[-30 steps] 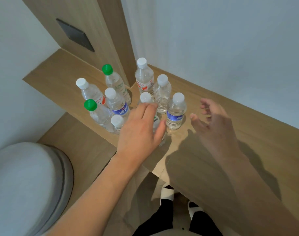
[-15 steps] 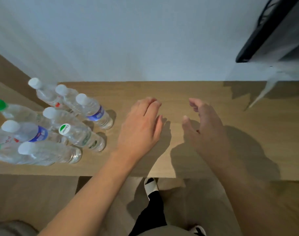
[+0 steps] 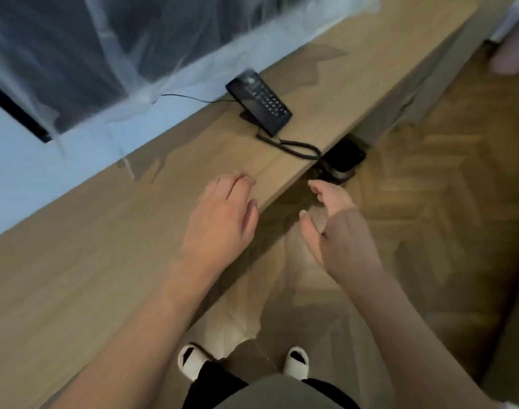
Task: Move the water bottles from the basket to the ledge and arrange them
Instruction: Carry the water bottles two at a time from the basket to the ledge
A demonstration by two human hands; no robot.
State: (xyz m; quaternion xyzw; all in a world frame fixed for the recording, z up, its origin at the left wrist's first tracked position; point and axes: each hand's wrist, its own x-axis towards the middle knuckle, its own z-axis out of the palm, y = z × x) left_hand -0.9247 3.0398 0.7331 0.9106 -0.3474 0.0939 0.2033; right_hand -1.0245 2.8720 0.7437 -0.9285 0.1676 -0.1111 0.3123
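Note:
The wooden ledge runs diagonally from lower left to upper right. No water bottles and no basket are in view. My left hand hovers over the ledge's front edge, palm down, fingers relaxed, holding nothing. My right hand is in the air beyond the edge, above the floor, fingers loosely spread and empty.
A black corded phone sits on the ledge, its cord trailing to the edge. A dark device lies on the herringbone floor below. A plastic-wrapped dark screen hangs on the wall. My slippered feet stand near the ledge.
The view has swung right along the ledge; the cluster of bottles has left the frame on the left and the phone has come into view. Both hands stay empty in front of me.

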